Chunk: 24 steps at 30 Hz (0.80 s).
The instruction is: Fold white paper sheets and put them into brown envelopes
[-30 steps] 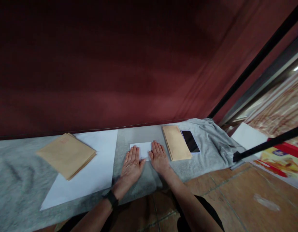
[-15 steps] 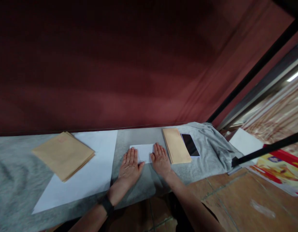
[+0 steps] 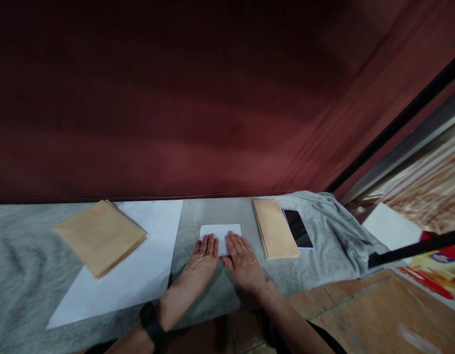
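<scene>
A dark red wall (image 3: 197, 108), perhaps a fabric panel, since the dim light hides its surface, fills the view beyond the hands. Below it, a long bench (image 3: 192, 221) draped in wrinkled grey cloth (image 3: 332, 241) runs from side to side under the hands. Brown tiled floor (image 3: 382, 309) shows nearer the wearer and to the right. Right of the hands, a black pole (image 3: 397, 124) slants up and away, and a second black bar (image 3: 415, 250) crosses in front of a red and yellow printed box (image 3: 446, 270).

A large white sheet (image 3: 138, 278) lies flat to the left of the hands, with a stack of broad brown envelopes (image 3: 102, 236) set at an angle, partly on it. The left hand (image 3: 203, 260) and right hand (image 3: 245, 263) lie side by side, palms down, fingers straight and close together, gripping nothing. Just right of the right hand is a narrower stack of brown envelopes (image 3: 277, 231); a dark-screened phone (image 3: 298, 229) rests beside its far edge. Under the fingertips of both hands is a small white paper (image 3: 220, 230), its far edge showing beyond them. A black watch (image 3: 151, 322) circles the left wrist.
</scene>
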{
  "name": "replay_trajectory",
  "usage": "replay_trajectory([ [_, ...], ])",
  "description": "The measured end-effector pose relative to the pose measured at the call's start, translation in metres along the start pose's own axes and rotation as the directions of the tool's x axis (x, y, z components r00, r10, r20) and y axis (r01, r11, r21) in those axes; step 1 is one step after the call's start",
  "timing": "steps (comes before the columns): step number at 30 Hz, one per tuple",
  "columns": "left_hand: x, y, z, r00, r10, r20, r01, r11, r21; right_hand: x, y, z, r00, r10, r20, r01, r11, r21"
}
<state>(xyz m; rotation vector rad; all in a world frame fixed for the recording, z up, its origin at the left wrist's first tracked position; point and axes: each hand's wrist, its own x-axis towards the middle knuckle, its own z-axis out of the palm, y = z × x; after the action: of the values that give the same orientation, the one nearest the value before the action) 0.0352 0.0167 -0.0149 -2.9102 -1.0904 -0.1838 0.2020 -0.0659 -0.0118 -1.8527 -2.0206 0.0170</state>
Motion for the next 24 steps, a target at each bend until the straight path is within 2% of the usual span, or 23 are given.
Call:
replay_trajectory([
  [7, 0.001, -0.005, -0.018, 0.998, 0.018, 0.06, -0.016, 1.0, -0.027, 0.008, 0.009, -0.016, 0.998, 0.0, 0.06, -0.002, 1.0, 0.022],
  [12, 0.005, -0.015, -0.048, 0.999, -0.012, 0.048, 0.021, 0.979, -0.204, 0.018, 0.025, -0.036, 0.993, 0.022, 0.118, -0.04, 0.987, 0.156],
  [15, 0.007, -0.021, -0.065, 0.993, -0.121, 0.007, 0.115, 0.916, -0.383, 0.023, 0.032, -0.044, 0.99, 0.125, 0.063, -0.139, 0.926, 0.35],
  [17, 0.008, -0.025, -0.075, 0.973, -0.229, -0.018, 0.184, 0.825, -0.534, 0.028, 0.034, -0.05, 0.968, 0.252, 0.003, -0.211, 0.804, 0.557],
  [20, 0.01, -0.029, -0.086, 0.926, -0.375, -0.036, 0.221, 0.618, -0.754, 0.037, 0.035, -0.059, 0.91, 0.414, -0.021, -0.234, 0.555, 0.798],
  [22, 0.011, -0.029, -0.09, 0.886, -0.463, -0.003, 0.217, 0.421, -0.881, 0.042, 0.033, -0.064, 0.895, 0.445, 0.034, -0.233, 0.399, 0.887],
  [24, 0.012, -0.025, -0.09, 0.841, -0.534, 0.084, 0.219, 0.195, -0.956, 0.044, 0.029, -0.066, 0.878, 0.463, 0.12, -0.253, 0.236, 0.938],
])
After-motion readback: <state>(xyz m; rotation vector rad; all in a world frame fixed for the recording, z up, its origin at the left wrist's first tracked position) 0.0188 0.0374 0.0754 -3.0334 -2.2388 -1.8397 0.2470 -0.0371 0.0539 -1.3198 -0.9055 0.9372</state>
